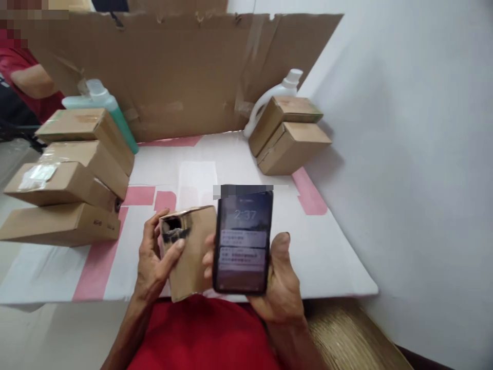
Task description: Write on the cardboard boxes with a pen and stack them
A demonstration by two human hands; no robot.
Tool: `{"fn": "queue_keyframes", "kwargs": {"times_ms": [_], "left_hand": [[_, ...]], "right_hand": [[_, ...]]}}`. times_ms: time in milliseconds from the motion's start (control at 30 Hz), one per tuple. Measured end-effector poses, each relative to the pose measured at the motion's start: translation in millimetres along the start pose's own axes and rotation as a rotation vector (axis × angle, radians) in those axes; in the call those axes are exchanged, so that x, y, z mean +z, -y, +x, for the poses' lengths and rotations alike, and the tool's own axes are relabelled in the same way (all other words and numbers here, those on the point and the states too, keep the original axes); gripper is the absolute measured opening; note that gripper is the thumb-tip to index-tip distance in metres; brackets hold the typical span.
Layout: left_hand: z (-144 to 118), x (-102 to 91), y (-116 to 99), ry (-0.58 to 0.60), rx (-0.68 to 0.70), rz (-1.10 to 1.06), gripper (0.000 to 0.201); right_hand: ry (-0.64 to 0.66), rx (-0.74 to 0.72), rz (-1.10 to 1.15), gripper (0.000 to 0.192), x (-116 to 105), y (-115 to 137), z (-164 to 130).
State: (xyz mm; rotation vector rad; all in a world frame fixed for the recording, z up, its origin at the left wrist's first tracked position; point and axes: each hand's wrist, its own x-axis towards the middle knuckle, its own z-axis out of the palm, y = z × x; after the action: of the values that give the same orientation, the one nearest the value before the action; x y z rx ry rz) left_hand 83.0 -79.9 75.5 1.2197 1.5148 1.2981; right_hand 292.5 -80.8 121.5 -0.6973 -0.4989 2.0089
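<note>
Nearest the camera, the right hand [279, 280] is cradling a phone [242, 240] upright, thumb hooked over its right edge and fingers curled behind, so the lit screen is tilting toward the wearer's eyes. Just beside it, the left hand [156, 259] is gripping a small cardboard box [190, 252], thumb pressing across its front and fingers wrapping the far side; the box's dark open end is pointing up, likely so the inside can be seen. Both are hovering over the near edge of the white table [335, 257], above a red shirt [204, 336]. Further along, a stack of boxes [65, 180] is sitting at the left edge, with a green bottle [111, 110] behind it. Two more boxes [288, 134] are leaning near the right edge against a white bottle [283, 92]. A cardboard sheet [181, 72] is standing along the far edge, seemingly screening the workspace; another person's arm [33, 82] is showing at the far left
</note>
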Motion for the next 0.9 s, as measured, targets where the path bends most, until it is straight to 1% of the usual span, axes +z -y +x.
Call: {"fn": "queue_keyframes", "kwargs": {"times_ms": [67,133,200,233,333,400,500,600,767,900], "left_hand": [[4.6,-2.7,2.2,-0.017,-0.013,-0.019,0.067],[9.2,-3.5,3.6,-0.039,-0.022,-0.026,0.066],[13.3,-3.1,4.0,-0.051,-0.03,-0.035,0.064],[15.2,-2.8,4.0,-0.054,-0.036,-0.039,0.063],[20.6,-2.1,4.9,-0.047,-0.032,-0.035,0.059],[24.0,-2.3,6.3,-0.036,-0.026,-0.027,0.057],[28.3,-2.9,8.1,-0.024,-0.025,-0.037,0.051],[31.8,-2.9,8.6,-0.009,-0.03,-0.075,0.049],[38.1,-0.7,11.2,-0.022,0.001,-0.086,0.051],[41.3,0.2,22.9,-0.054,0.036,-0.093,0.058]], "right_hand": [[-0.13,-0.171,-0.061,0.076,-20.8,11.2,7.1],[-0.305,-0.263,-0.13,0.066,-50.6,15.3,17.6],[-0.465,-0.286,-0.248,0.061,-85.7,10.9,30.6],[-0.512,-0.29,-0.332,0.059,-103.5,5.9,37.2],[-0.591,-0.3,-0.639,0.056,-148.4,-13.3,52.3],[-0.653,-0.31,-0.809,0.057,-167.4,-24.1,56.5],[-0.751,-0.34,-0.987,0.057,-180.4,-31.7,55.4],[-0.82,-0.366,-1.124,0.052,-181.9,-30.6,50.5],[-0.84,-0.481,-1.205,0.031,-177.7,-25.5,42.0],[-0.832,-0.525,-1.207,0.022,-177.9,-25.0,38.3]]}}
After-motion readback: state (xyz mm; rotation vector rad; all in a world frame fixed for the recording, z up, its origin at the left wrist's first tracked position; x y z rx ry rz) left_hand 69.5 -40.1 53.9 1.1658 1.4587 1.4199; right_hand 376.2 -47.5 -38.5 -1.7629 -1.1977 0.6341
